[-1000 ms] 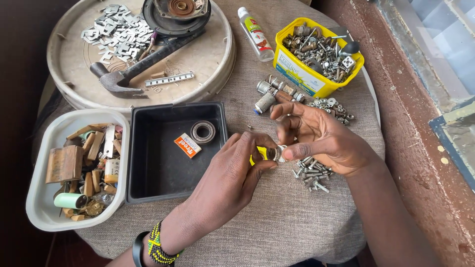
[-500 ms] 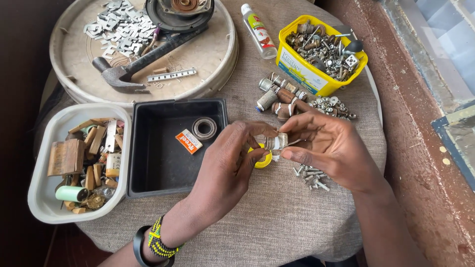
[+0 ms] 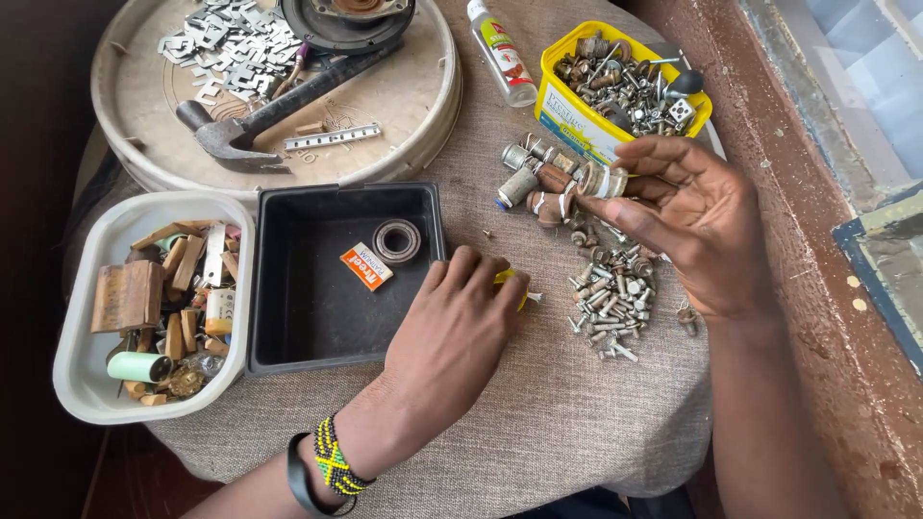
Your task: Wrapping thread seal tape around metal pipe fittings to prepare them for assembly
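Round table draped in grey cloth (image 3: 538, 423); on it a big round tray (image 3: 115, 106) with a hammer (image 3: 279, 106) and metal clips, a white tub (image 3: 87, 384) of odd scraps, a black tray (image 3: 308, 327) holding a bearing ring (image 3: 396, 240), and a yellow tub (image 3: 567, 106) of hardware. Right hand (image 3: 692, 221) raised over the loose screw pile (image 3: 611, 298), fingertips pinching a small metal cylinder (image 3: 604, 181). Left hand (image 3: 461, 327) rests on the cloth beside the black tray, curled over a small yellow part (image 3: 508, 280), mostly hidden.
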